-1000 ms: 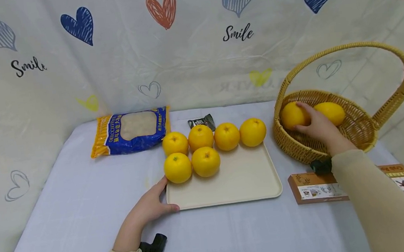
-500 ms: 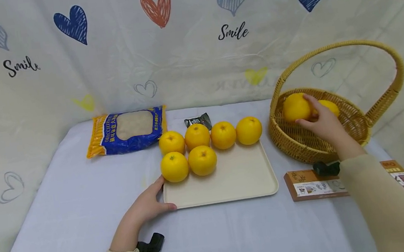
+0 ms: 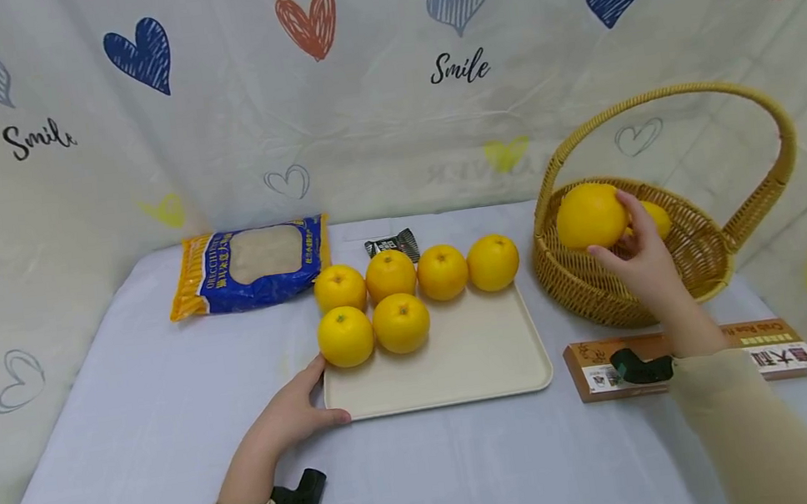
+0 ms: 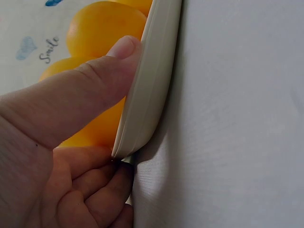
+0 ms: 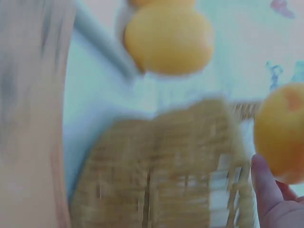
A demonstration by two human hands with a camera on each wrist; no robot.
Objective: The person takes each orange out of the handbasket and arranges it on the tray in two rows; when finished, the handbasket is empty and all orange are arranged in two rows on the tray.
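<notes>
My right hand (image 3: 643, 264) grips an orange (image 3: 591, 215), thumb and fingers around its near right side, over the wicker basket (image 3: 590, 296). In the right wrist view its thumb presses the orange (image 5: 282, 137). Behind it another yellow fruit (image 3: 659, 218) lies in the basket, partly hidden. My left hand (image 3: 291, 413) holds the near left corner of a cream tray (image 3: 463, 371); the left wrist view shows the thumb (image 4: 95, 85) at the tray's rim (image 4: 147, 90) and curled fingers (image 4: 102, 194) at its corner. Several oranges (image 3: 401, 323) sit in two rows on the tray, four behind, two in front.
A blue and yellow pasta bag (image 3: 265, 265) lies at the back left. Behind the oranges is a small dark packet (image 3: 393, 245). A brown and white long box (image 3: 771, 350) lies in front of the basket, under my right forearm. The basket's tall handle (image 3: 686, 89) arches above it.
My right hand has taken the orange up from the basket floor to about the rim, moving slightly toward me. My left hand stays at the tray's corner. The head view has shifted slightly.
</notes>
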